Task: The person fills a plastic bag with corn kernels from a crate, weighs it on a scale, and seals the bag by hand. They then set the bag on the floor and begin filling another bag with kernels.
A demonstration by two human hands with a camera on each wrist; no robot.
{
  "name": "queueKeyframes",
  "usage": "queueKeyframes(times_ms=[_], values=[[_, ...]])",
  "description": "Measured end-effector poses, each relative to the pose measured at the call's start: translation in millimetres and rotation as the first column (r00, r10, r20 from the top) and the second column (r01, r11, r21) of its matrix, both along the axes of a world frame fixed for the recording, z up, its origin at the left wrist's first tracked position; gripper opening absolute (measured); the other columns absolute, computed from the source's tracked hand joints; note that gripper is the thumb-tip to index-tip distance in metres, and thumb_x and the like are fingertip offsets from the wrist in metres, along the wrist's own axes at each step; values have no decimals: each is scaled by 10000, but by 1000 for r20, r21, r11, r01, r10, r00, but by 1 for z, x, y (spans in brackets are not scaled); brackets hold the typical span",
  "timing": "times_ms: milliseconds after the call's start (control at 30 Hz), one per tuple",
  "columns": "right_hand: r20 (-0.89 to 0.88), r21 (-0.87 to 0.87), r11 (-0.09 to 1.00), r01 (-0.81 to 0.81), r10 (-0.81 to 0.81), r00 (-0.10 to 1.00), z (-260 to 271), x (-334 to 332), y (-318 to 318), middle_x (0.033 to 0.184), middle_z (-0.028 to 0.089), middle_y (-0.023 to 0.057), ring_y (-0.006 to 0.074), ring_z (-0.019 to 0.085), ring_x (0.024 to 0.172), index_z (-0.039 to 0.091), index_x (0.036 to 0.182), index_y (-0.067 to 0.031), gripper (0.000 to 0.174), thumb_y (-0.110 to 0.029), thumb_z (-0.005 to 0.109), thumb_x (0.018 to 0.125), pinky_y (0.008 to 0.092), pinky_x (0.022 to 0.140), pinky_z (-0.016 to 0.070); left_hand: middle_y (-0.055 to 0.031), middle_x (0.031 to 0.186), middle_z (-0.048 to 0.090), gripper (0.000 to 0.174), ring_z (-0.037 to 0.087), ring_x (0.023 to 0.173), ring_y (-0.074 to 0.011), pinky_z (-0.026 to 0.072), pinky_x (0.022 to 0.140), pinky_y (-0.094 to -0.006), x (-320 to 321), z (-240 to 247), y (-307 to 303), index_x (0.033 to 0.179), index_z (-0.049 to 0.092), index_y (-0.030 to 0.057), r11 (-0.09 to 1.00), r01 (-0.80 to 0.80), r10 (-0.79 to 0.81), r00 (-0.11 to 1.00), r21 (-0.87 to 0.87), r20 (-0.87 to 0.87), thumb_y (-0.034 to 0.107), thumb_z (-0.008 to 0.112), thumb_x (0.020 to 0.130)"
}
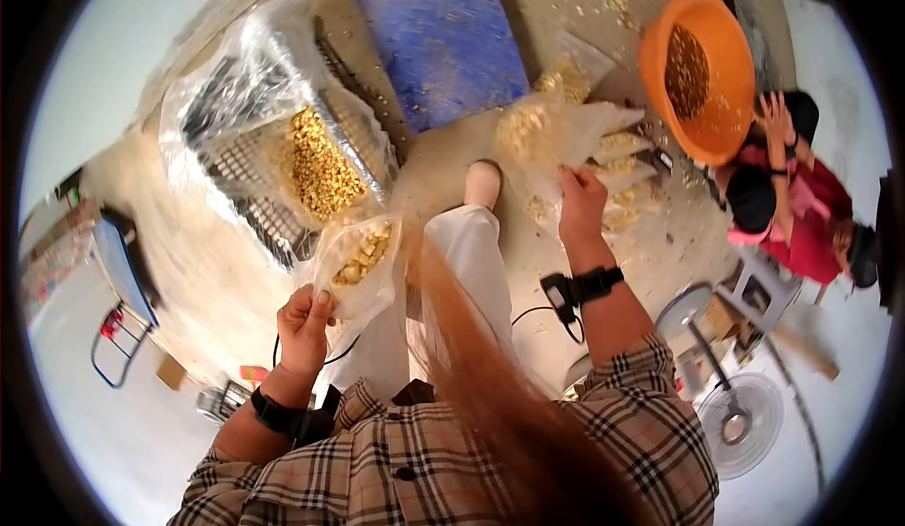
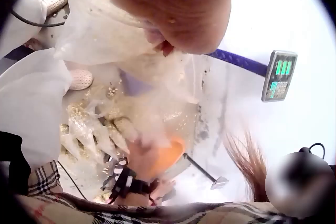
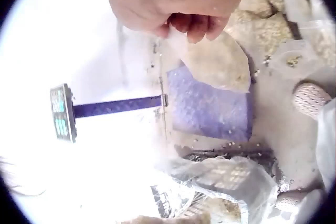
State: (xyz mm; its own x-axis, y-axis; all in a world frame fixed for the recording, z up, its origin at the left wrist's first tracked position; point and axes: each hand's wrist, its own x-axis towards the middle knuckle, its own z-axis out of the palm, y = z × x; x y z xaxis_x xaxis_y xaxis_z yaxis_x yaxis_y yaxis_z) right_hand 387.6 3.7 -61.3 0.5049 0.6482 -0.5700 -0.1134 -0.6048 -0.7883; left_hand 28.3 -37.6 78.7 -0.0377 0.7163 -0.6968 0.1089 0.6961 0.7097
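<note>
The left hand (image 1: 304,326) pinches the edge of a clear plastic bag (image 1: 379,286) holding yellowish pieces, beside the lined crate. In the left wrist view that hand (image 2: 173,11) is at the top, its bag hanging pale and blurred. The right hand (image 1: 583,207) grips the top of another clear bag (image 1: 531,135) with pale pieces inside, above several filled bags on the floor. In the right wrist view the right hand (image 3: 178,3) has its fingers curled round the neck of this bag (image 3: 218,61), which hangs over the blue platform (image 3: 210,103).
A black crate lined with plastic (image 1: 273,83) holds golden pieces. Ahead lies the blue scale platform (image 1: 443,41), its display (image 2: 280,75) lit. An orange basin (image 1: 732,116) with brown contents stands at the right, near people in red and black. A fan (image 1: 735,427) is at lower right.
</note>
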Motion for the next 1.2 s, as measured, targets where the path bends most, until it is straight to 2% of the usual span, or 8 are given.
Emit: queueKeyframes(times_ms=[267, 433, 733, 800, 833, 933, 1033, 1200], values=[[159, 92, 977, -193, 177, 971, -83, -72, 152, 592, 543, 37, 145, 483, 537, 592, 697, 25, 172, -136, 583, 757, 314, 525, 384, 10, 658, 500, 239, 430, 586, -62, 359, 545, -206, -39, -5, -37, 737, 558, 14, 968, -251, 249, 959, 0, -135, 209, 524, 870], [412, -269, 853, -446, 521, 747, -163, -88, 194, 765, 626, 170, 308, 600, 719, 656, 771, -34, 206, -220, 591, 710, 367, 647, 459, 13, 639, 498, 250, 425, 573, -59, 361, 538, -203, -56, -10, -61, 717, 550, 20, 923, -384, 375, 909, -14, -180, 219, 529, 867], [457, -430, 640, -637, 763, 457, -118, -75, 154, 835, 610, 165, 358, 563, 805, 635, 766, -69, 218, -238, 500, 744, 413, 715, 446, 8, 626, 500, 259, 428, 554, -61, 368, 522, -209, -66, 6, -60, 662, 522, 32, 894, -444, 447, 885, 54, -130, 198, 542, 859], [676, -313, 776, -548, 587, 445, -112, -63, 115, 781, 598, 180, 363, 557, 765, 621, 719, -52, 241, -238, 471, 755, 429, 683, 440, 7, 623, 498, 256, 428, 550, -62, 368, 519, -209, -64, 16, -59, 659, 521, 33, 900, -428, 435, 893, 81, -119, 192, 542, 858], [638, -426, 687, -589, 689, 343, -96, -55, 102, 763, 595, 182, 354, 562, 759, 622, 711, -51, 211, -229, 512, 740, 419, 683, 444, 6, 621, 497, 254, 428, 548, -63, 368, 518, -209, -63, 23, -57, 658, 521, 33, 903, -417, 427, 897, 100, -113, 188, 542, 858], [385, -293, 768, -569, 640, 666, -69, -24, 45, 507, 481, 81, 192, 466, 452, 463, 516, -34, 289, -138, 573, 763, 337, 427, 371, 8, 615, 476, 278, 429, 541, -66, 361, 508, -209, -60, 46, -49, 641, 521, 25, 898, -408, 420, 906, 164, -43, 193, 535, 861], [66, -322, 832, -452, 496, 866, 16, -23, 16, 476, 410, 54, 149, 369, 392, 428, 547, -18, 308, -128, 539, 813, 312, 389, 307, 2, 608, 455, 303, 432, 538, -72, 354, 501, -214, -64, 65, -41, 624, 516, 14, 903, -372, 384, 923, 213, -16, 200, 533, 862], [80, -450, 887, -107, 159, 984, 84, -15, -19, 446, 328, 41, 151, 286, 367, 522, 642, 16, 290, -158, 492, 873, 334, 406, 285, -6, 592, 444, 310, 428, 530, -77, 351, 492, -223, -67, 89, -33, 614, 496, 11, 920, -291, 313, 949, 262, -45, 192, 523, 864]])
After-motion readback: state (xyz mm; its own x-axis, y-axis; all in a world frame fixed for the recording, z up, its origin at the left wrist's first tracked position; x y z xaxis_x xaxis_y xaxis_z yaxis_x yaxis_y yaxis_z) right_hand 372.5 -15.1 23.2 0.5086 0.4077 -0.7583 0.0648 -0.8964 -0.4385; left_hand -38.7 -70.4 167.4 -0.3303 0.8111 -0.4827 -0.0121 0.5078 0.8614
